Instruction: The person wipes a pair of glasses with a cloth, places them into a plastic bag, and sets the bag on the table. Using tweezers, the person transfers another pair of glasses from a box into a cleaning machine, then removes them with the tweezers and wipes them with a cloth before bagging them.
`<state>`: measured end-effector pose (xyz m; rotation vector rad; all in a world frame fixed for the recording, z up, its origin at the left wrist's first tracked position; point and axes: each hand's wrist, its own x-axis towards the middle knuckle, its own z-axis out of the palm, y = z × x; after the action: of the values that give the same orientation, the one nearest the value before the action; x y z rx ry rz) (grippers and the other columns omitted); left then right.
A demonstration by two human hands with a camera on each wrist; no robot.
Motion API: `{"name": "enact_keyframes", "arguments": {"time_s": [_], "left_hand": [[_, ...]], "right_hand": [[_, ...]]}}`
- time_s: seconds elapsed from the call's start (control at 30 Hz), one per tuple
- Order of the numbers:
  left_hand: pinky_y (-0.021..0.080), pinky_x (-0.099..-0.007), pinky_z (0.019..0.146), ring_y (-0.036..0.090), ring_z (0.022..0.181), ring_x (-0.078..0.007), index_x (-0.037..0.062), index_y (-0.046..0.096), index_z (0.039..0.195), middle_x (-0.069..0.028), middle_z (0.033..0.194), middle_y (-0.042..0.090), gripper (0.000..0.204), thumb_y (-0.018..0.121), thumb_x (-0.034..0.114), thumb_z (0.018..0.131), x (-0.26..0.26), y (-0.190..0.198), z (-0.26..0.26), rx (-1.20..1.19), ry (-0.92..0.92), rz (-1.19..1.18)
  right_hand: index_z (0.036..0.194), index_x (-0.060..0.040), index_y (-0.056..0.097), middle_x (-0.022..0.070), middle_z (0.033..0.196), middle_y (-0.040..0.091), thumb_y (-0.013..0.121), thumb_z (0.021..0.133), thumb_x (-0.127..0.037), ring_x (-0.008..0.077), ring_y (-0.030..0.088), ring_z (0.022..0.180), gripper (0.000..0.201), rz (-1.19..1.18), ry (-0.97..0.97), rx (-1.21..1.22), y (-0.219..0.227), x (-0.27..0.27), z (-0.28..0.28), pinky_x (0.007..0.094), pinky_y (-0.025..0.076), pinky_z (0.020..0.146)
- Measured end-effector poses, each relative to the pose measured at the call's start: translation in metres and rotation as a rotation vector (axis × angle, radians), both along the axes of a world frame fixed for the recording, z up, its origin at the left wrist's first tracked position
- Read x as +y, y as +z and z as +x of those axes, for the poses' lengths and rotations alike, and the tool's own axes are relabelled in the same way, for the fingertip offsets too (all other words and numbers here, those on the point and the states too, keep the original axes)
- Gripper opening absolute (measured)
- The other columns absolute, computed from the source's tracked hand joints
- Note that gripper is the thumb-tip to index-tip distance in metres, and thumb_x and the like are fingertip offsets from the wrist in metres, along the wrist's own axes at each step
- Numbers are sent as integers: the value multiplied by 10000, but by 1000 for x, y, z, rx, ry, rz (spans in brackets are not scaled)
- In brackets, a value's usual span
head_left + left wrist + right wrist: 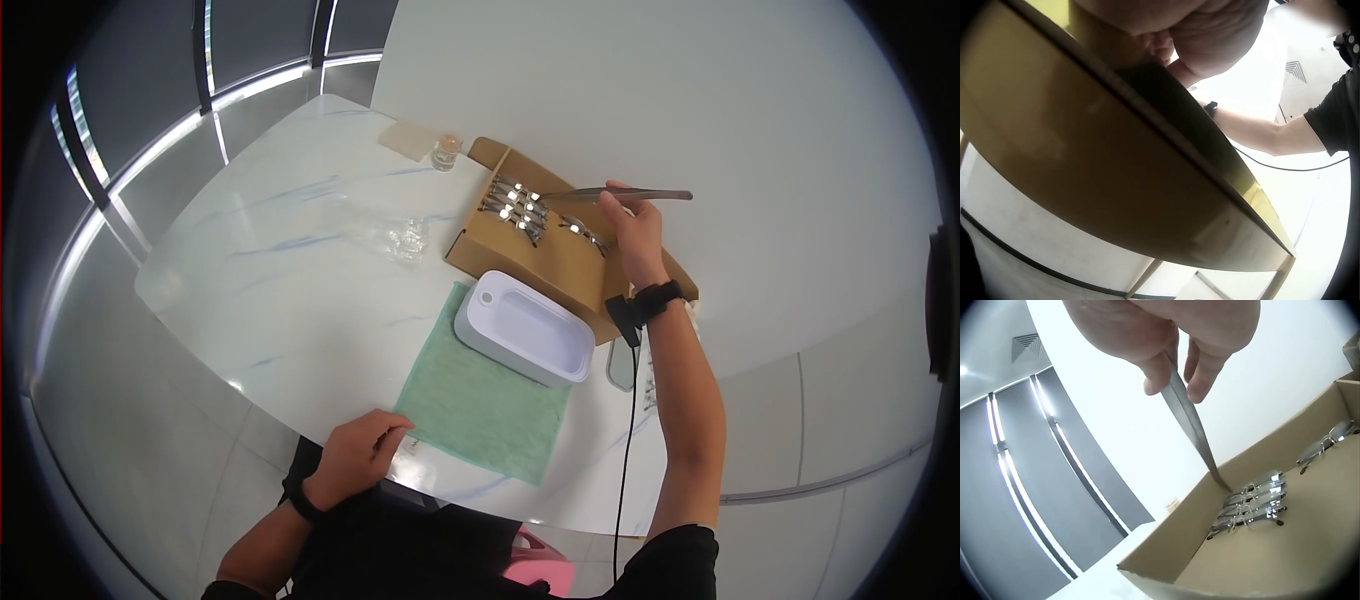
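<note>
My right hand (pixel 638 235) pinches a pair of long metal tweezers (pixel 1190 419) between thumb and fingers. Their tips reach down to a row of several eyeglasses (pixel 1250 503), lying side by side in an open cardboard box (pixel 530 258). Another pair of eyeglasses (pixel 583 234) lies apart in the same box. At the table's front edge rests my left hand (pixel 355 455), its fingers loosely bent and its fingertips at the near left corner of a green cloth (pixel 490 420). In the left wrist view, the tabletop's edge hides part of that hand.
A pale lilac tub (pixel 530 330) stands partly on the cloth, in front of the box. Clear plastic wrapping (pixel 405 240) and a small glass jar (pixel 447 153) are on the white table (pixel 270 290). A grey-rimmed flat object (pixel 621 366) lies beside my right forearm; a black cable hangs from that wrist.
</note>
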<state>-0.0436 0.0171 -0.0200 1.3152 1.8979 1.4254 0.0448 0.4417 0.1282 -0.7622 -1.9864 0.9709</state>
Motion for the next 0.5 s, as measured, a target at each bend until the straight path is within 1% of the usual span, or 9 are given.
{"name": "enact_keyframes", "arguments": {"time_s": [0.03, 0.1, 0.17, 0.2, 0.3, 0.37, 0.5], "left_hand": [[517, -300, 620, 646, 658, -221, 60, 669, 982, -82, 864, 678, 94, 627, 72, 899, 0, 0, 0, -4, 6, -1], [487, -279, 592, 603, 612, -190, 46, 673, 964, -84, 832, 663, 77, 629, 70, 906, 1, -1, 0, 9, -5, 13], [489, -282, 592, 608, 618, -199, 46, 673, 963, -86, 831, 661, 77, 633, 72, 903, 1, -3, -1, 35, -12, 18], [491, -285, 593, 613, 624, -208, 46, 672, 961, -87, 829, 660, 77, 636, 75, 900, 1, -4, -2, 62, -20, 24], [492, -289, 593, 617, 632, -218, 50, 673, 964, -88, 824, 657, 80, 641, 75, 895, 1, -3, -2, 72, -20, 25], [490, -289, 591, 615, 629, -216, 53, 674, 964, -86, 820, 656, 80, 641, 75, 894, 1, -3, -2, 71, -21, 21], [483, -293, 580, 607, 616, -210, 59, 677, 959, -80, 804, 649, 77, 645, 72, 891, 2, -3, -2, 79, -18, 31]], "right_hand": [[1145, 60, 639, 121, 1016, 667, 704, 886, -136, 166, 651, 922, 331, -7, 2, -1, -2, 0, -3, 287, 519, 858], [1146, 56, 641, 119, 1014, 665, 704, 886, -133, 167, 656, 899, 327, -15, 6, -4, -5, 2, -9, 287, 525, 852], [1175, 70, 619, 127, 1120, 644, 695, 907, -157, 185, 649, 976, 359, -103, 9, -37, -10, 8, -11, 305, 513, 920], [1175, 70, 619, 127, 1120, 644, 695, 907, -157, 185, 649, 976, 359, -104, 11, -39, -12, 12, -12, 305, 513, 920], [1194, 71, 602, 129, 1100, 641, 680, 919, -133, 178, 653, 967, 351, -139, 21, -37, -22, 21, -16, 290, 532, 902], [1156, 63, 622, 112, 998, 658, 693, 899, -93, 156, 658, 880, 309, -168, 29, 4, -27, 25, -17, 264, 556, 791], [1155, 66, 613, 113, 1011, 653, 685, 906, -87, 157, 658, 881, 300, -205, 37, -19, -30, 26, -19, 265, 562, 798]]}}
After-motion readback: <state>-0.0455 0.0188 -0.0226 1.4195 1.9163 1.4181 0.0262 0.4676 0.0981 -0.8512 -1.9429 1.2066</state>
